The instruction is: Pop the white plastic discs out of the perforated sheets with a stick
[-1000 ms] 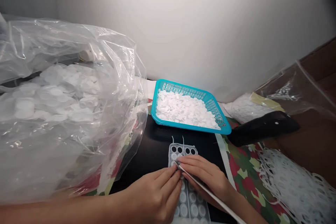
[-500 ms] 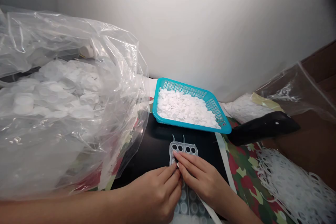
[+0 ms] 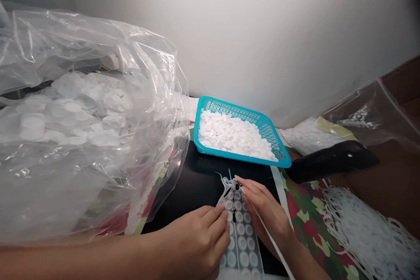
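Observation:
A translucent sheet [image 3: 242, 243] with rows of round pieces lies on a black surface [image 3: 170, 203]. Its far end is bunched up, with open rings showing. My right hand [image 3: 267, 205] has its fingers closed on that far end of the sheet, at its right side. A thin white strip [image 3: 274, 245] runs from beside those fingers toward the near edge. My left hand [image 3: 203, 236] is closed at the left edge of the sheet, thumb and forefinger on it.
A blue basket [image 3: 243, 157] of small white pieces stands beyond the sheet. On the left lies a big clear bag [image 3: 138, 105] of white discs [image 3: 65, 116]. A black handle-like object [image 3: 334, 159] and a pile of translucent rings [image 3: 370, 232] are on the right.
My right hand has moved slightly away from my left and pulled up the sheet's far end, which was flat and is now bunched. More of the sheet's round pieces show between my hands.

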Available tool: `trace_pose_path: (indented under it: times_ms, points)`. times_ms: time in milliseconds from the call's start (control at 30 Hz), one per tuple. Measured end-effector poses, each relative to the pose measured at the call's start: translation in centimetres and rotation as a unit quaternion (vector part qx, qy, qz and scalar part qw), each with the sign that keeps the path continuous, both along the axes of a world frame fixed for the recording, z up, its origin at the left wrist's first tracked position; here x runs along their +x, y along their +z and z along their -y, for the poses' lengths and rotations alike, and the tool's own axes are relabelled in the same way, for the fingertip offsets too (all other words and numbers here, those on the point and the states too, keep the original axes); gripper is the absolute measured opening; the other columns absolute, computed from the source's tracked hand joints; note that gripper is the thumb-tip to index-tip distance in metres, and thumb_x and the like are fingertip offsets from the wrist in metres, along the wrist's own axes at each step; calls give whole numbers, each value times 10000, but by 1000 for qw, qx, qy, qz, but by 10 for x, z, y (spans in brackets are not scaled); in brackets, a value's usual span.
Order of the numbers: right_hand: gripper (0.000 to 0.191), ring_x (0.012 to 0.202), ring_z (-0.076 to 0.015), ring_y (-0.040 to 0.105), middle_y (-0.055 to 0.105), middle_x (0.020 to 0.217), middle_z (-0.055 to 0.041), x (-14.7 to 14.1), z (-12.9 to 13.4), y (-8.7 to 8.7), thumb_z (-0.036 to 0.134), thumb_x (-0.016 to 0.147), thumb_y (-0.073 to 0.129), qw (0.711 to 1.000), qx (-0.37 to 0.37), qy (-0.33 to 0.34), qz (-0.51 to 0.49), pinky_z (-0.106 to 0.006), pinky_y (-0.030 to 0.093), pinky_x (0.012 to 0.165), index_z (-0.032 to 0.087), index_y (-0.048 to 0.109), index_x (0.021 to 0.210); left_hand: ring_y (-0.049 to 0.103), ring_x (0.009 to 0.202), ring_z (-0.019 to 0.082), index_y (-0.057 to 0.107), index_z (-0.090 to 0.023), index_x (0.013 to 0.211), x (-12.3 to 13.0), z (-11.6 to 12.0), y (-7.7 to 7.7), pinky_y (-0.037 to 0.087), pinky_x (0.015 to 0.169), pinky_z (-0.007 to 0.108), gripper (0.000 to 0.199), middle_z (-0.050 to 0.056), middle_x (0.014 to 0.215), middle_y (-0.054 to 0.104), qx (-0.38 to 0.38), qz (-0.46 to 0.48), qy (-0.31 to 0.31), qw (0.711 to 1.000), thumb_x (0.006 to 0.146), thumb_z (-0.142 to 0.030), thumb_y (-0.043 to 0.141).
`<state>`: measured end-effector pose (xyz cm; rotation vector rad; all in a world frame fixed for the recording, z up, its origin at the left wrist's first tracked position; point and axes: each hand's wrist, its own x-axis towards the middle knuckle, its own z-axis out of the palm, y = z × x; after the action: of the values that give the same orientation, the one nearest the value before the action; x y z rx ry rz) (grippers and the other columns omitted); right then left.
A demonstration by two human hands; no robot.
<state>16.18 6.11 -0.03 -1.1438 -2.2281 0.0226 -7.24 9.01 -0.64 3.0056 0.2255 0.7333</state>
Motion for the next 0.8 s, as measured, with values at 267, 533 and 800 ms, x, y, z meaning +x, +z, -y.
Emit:
trace_pose_path:
  times_ms: [267,533,800]
  points:
    - [393,1269,-239,531,585,1330,-175,11,1,13,26,920,486,990,-1,74,119,-413,547,975,111,492,1304,575,1116,270,599,-68,1156,0,-3,7,472,953,387,335,158,1208,622,-59,-17,7,998,881,-228,492]
    - [259,1271,-204,538,636,1268,-165,8,0,13,84,964,449,984,-15,108,144,-362,537,999,87,563,1196,499,1254,272,545,-33,1265,-1,-2,9,358,1088,336,427,171,1354,538,-75,-18,29,997,921,-267,453]
    - [273,1259,-204,551,642,1259,-164,6,1,15,67,933,495,985,-27,107,129,-357,525,1011,94,561,1196,500,1266,268,548,-22,1272,0,-3,7,343,1107,328,435,173,1343,552,-70,-11,26,997,929,-269,445]
